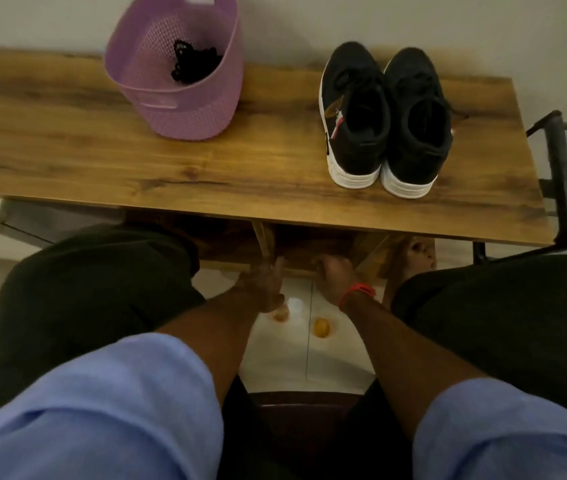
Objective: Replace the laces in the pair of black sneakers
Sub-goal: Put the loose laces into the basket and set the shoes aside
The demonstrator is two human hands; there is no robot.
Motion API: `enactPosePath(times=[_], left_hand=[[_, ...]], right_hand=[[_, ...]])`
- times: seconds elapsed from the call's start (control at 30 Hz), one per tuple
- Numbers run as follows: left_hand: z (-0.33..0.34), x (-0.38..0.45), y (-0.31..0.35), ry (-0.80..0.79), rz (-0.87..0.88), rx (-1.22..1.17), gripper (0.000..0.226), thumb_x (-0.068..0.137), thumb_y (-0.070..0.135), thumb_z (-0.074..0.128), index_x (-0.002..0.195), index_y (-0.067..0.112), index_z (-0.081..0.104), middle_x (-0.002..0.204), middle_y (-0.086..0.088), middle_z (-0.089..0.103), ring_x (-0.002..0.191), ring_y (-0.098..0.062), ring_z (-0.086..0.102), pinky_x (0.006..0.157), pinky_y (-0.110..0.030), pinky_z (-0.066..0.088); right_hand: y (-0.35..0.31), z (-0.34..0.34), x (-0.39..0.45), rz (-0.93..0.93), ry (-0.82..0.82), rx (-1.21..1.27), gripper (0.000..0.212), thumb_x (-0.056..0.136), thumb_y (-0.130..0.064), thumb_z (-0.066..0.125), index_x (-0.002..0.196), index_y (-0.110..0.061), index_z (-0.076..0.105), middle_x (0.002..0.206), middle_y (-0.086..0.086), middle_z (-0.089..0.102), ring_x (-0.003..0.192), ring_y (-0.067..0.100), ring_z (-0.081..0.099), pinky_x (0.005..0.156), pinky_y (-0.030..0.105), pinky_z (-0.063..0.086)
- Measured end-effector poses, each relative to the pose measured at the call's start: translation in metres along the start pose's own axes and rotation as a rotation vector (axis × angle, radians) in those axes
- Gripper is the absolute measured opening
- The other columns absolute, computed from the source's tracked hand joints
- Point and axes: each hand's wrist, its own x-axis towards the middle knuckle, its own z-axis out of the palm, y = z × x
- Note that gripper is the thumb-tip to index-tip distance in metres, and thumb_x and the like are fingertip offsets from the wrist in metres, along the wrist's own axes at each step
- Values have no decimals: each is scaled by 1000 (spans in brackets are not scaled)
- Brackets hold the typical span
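Two black sneakers with white soles stand side by side at the right of the wooden table (pixel 67 150), heels toward me: the left sneaker (pixel 353 116) and the right sneaker (pixel 413 123), both laced in black. A purple perforated basket (pixel 185 109) at the table's back left holds a bundle of black laces (pixel 194 65). Both hands hang below the table's front edge, between my knees. My left hand (pixel 263 284) is blurred, its fingers pointing toward a lower wooden shelf. My right hand (pixel 332 275), with a red wristband, has its fingers curled near that shelf's edge. Neither touches the sneakers.
A dark metal rack (pixel 566 174) stands just off the table's right end. A pale wall runs behind the table. My knees in dark trousers flank the hands, with light floor tiles and a dark chair seat (pixel 306 401) below.
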Motion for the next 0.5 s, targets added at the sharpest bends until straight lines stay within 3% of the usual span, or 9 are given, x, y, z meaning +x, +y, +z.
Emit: enactPosePath(times=[0.13, 0.33, 0.5], left_hand=[[45, 21, -13, -119, -99, 9, 85, 94, 36, 67, 157, 22, 11, 158, -17, 22, 136, -41, 39, 103, -52, 43], [102, 52, -23, -135, -200, -33, 78, 90, 31, 72, 148, 25, 20, 144, -14, 30, 122, -35, 47, 91, -47, 54], [136, 86, -23, -117, -217, -34, 83, 88, 38, 73, 150, 29, 18, 150, -15, 25, 127, -38, 45, 90, -47, 54]], right_hand=[[33, 32, 6, 155, -33, -53, 44, 93, -11, 59, 136, -19, 53, 137, 10, 51, 126, 29, 49, 106, 41, 45], [65, 74, 12, 333, -180, -5, 60, 83, -8, 69, 135, -23, 45, 132, 9, 42, 121, 29, 43, 91, 37, 48], [70, 97, 17, 439, 11, 180, 45, 86, -2, 62, 124, -20, 49, 129, 10, 43, 120, 27, 43, 90, 34, 49]])
